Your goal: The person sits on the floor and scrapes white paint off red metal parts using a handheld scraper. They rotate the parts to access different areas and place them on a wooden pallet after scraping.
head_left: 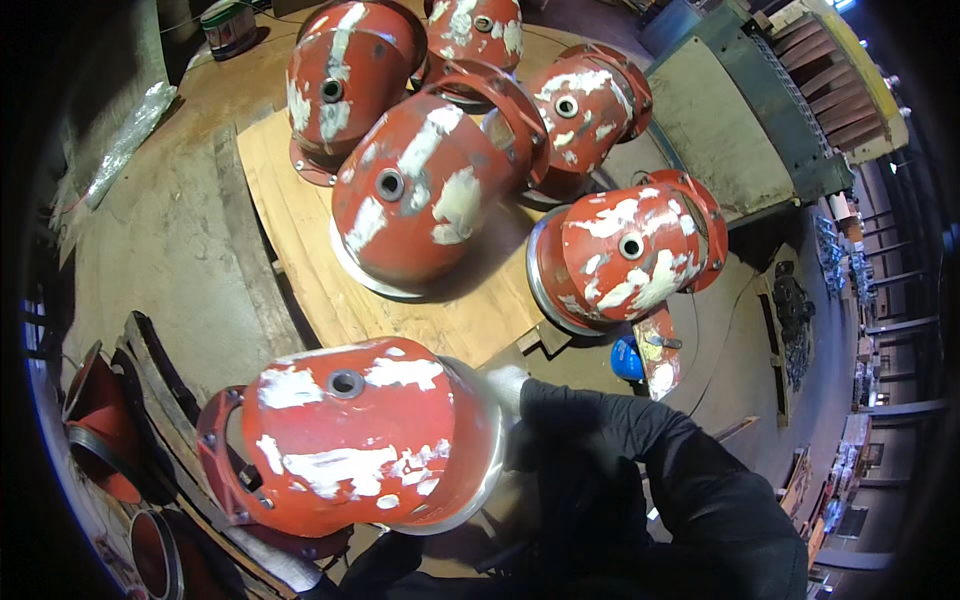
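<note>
A red cast pipe elbow (350, 450) patched with white filler lies on its side close in front of me, with a small threaded hole on top. My right hand (508, 388), in a light glove below a black sleeve, grips the shiny rim of its wide flange. My left hand (382, 562) is only a dark shape under the elbow's lower edge, and its grip is hidden.
Several more red patched elbows (425, 190) stand on a wooden board (300, 230) ahead. A smeared scraper (657, 352) and a blue object (626, 358) lie right of the board. A grey-green machine (720, 110) stands far right, a tin (228, 25) at top, red flanged parts (98, 425) at left.
</note>
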`<state>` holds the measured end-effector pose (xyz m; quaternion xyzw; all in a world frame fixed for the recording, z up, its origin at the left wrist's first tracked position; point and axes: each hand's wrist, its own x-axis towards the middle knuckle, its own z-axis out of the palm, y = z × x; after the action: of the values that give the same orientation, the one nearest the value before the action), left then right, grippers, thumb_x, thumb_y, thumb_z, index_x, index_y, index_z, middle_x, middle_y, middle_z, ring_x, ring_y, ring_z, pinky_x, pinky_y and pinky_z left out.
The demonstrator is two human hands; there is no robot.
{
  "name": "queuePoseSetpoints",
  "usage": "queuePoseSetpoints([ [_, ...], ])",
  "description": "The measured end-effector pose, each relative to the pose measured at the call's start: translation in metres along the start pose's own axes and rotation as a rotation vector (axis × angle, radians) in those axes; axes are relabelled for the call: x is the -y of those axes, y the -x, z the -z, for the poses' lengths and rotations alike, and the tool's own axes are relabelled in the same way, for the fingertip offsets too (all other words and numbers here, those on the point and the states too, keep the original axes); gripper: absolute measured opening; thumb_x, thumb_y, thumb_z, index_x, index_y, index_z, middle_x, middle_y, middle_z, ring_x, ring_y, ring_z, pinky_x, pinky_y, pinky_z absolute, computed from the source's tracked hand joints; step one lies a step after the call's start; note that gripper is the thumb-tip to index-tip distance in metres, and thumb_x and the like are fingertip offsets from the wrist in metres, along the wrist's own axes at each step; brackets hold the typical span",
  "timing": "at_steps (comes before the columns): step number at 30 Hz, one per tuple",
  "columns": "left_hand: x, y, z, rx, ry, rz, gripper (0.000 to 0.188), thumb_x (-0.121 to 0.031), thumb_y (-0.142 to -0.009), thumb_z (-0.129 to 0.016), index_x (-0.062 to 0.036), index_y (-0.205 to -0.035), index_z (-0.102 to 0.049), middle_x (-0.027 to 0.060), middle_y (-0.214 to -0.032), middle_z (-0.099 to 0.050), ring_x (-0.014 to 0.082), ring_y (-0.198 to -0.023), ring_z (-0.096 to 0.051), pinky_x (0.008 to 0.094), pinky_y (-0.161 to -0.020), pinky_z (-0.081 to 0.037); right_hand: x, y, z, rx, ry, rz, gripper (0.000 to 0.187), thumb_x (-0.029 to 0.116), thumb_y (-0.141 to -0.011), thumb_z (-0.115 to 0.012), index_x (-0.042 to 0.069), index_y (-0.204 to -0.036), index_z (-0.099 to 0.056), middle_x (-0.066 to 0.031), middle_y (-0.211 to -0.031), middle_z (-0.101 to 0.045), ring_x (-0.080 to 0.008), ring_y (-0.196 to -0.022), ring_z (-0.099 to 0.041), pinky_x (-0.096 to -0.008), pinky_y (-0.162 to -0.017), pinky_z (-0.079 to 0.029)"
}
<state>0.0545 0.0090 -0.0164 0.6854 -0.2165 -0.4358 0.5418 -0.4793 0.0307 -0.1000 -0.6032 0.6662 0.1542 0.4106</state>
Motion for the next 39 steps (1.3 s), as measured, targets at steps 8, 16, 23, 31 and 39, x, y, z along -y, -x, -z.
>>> queuePoseSetpoints([
  [8, -0.020, -0.001, 0.002, 0.212, -0.041, 0.280, 0.089, -0.067, -0.106, -0.046, -0.0042, -0.166, -0.028, 0.0120, -0.169, -0.035, 0.0289, -0.151, -0.038, 0.0460, -0.124, -0.034, 0.005, -0.015, -0.029, -0.011, -0.289, -0.228, 0.043, 0.037, -0.105, -0.051, 0.007, -0.131, -0.069, -0.0233, -0.114, -0.075, -0.0371, -0.106, -0.074, -0.0448, -0.087, -0.058],
  [16, -0.106, -0.073, -0.046, 0.501, 0.095, 0.728, 0.093, -0.081, -0.097, -0.044, -0.0103, -0.158, -0.044, 0.0161, -0.146, -0.060, 0.0394, -0.129, -0.059, 0.0566, -0.111, -0.049, 0.024, -0.018, -0.046, 0.055, -0.013, -0.337, 0.044, 0.033, -0.107, -0.045, 0.006, -0.132, -0.069, -0.0230, -0.119, -0.074, -0.0358, -0.109, -0.074, -0.0459, -0.090, -0.058],
  [23, -0.113, -0.061, -0.087, 0.291, -0.302, 0.615, 0.088, -0.080, -0.093, -0.056, -0.0100, -0.147, -0.057, 0.0112, -0.121, -0.067, 0.0283, -0.098, -0.064, 0.0470, -0.082, -0.054, -0.010, -0.040, -0.105, -0.155, -0.495, -0.414, 0.049, 0.041, -0.102, -0.048, 0.005, -0.115, -0.077, -0.0226, -0.122, -0.073, -0.0416, -0.116, -0.069, -0.0485, -0.104, -0.052],
  [31, -0.109, -0.123, -0.099, 0.185, -0.718, 0.464, 0.095, -0.083, -0.092, -0.054, 0.0007, -0.136, -0.064, 0.0151, -0.087, -0.068, 0.0252, -0.066, -0.065, 0.0386, -0.055, -0.052, 0.025, -0.009, -0.120, -0.161, -0.719, -0.756, 0.041, 0.036, -0.101, -0.055, 0.005, -0.109, -0.080, -0.0209, -0.114, -0.076, -0.0393, -0.113, -0.071, -0.0463, -0.101, -0.055],
  [39, -0.105, -0.188, -0.110, 0.679, -1.131, 0.216, 0.074, -0.057, -0.096, -0.063, -0.0131, -0.152, -0.041, 0.0160, -0.112, -0.073, 0.0326, -0.091, -0.071, 0.0430, -0.071, -0.058, 0.052, 0.010, -0.114, 0.033, -0.551, -0.690, 0.038, 0.032, -0.100, -0.053, 0.006, -0.115, -0.077, -0.0202, -0.121, -0.075, -0.0393, -0.114, -0.072, -0.0478, -0.100, -0.057],
])
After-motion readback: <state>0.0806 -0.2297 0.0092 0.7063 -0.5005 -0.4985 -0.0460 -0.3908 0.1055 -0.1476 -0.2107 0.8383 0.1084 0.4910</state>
